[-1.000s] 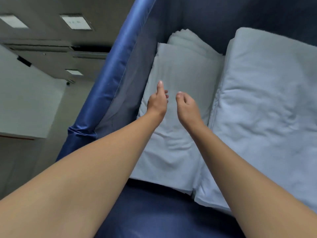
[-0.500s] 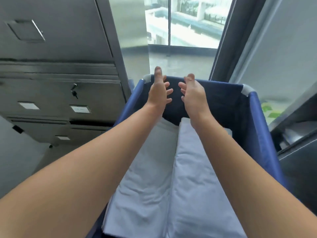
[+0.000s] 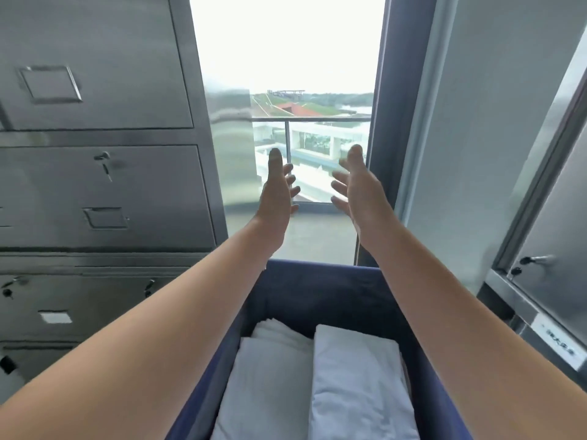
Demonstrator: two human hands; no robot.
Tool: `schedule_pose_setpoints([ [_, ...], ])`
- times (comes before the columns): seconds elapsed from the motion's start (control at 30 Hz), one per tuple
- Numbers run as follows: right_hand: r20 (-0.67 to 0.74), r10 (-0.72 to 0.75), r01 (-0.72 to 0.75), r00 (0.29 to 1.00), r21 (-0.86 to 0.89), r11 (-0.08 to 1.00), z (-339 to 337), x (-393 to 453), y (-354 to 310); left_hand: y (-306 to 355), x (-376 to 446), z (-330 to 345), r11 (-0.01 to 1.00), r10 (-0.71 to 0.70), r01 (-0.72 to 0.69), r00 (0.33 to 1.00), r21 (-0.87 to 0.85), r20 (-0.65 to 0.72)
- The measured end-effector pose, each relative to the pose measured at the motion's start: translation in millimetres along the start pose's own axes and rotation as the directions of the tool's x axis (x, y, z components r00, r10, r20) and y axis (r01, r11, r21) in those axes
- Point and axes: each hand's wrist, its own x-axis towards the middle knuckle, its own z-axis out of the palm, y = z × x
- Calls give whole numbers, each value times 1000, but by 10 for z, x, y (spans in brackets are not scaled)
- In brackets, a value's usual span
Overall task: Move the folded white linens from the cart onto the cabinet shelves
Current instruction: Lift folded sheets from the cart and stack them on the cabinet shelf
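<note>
Head view: 2 stacks of folded white linens sit side by side in the blue cart [image 3: 317, 290], the left stack [image 3: 270, 385] against the cart's left wall and the right stack [image 3: 359, 385] against its right wall, the 2 touching down the middle. Neither is being lifted, and no linen shows anywhere outside the cart, so as far as this view tells, the whole move to the shelves is left to do. The grey metal cabinet [image 3: 95, 154] stands along the cart's left side with its doors closed and keys in the locks; no open shelf can be seen, so a door would likely have to be opened before anything goes in. A second metal door with a key [image 3: 546, 249] stands at the right edge of the view.

Both bare arms reach straight forward above the far end of the cart, raised well clear of the linens. The left hand [image 3: 278, 192] and right hand [image 3: 359, 188] face each other palm to palm, near but apart, fingers spread and loosely straight, thumbs up, holding nothing. Behind them a tall window [image 3: 311, 74] looks onto a balcony rail and rooftops.
</note>
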Motion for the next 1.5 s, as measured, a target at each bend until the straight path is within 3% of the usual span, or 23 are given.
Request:
schedule_pose_setpoints([
  [0.27, -13, -111, 111, 994, 53, 992, 307, -171, -792, 760, -97, -286, 996, 88, -86, 993, -21, 81],
  [0.73, -139, -205, 194, 969, -94, 977, 639, -534, -1137, 1347, -238, -696, 981, 186, -173, 968, -88, 167],
  [1.03, -310, -289, 199, 906, -290, 936, -59, -930, -1398, 1426, -415, -47, 972, 188, -124, 919, -199, 347],
  [1.2, -423, -309, 198, 852, -286, 938, -535, -1232, -1590, 1467, -628, 503, 967, 210, -118, 873, -226, 440],
  [1.5, -637, -341, 120, 691, -364, 924, -1489, -2205, -2055, 1618, -1533, 1646, 955, 214, -8, 712, -297, 668],
])
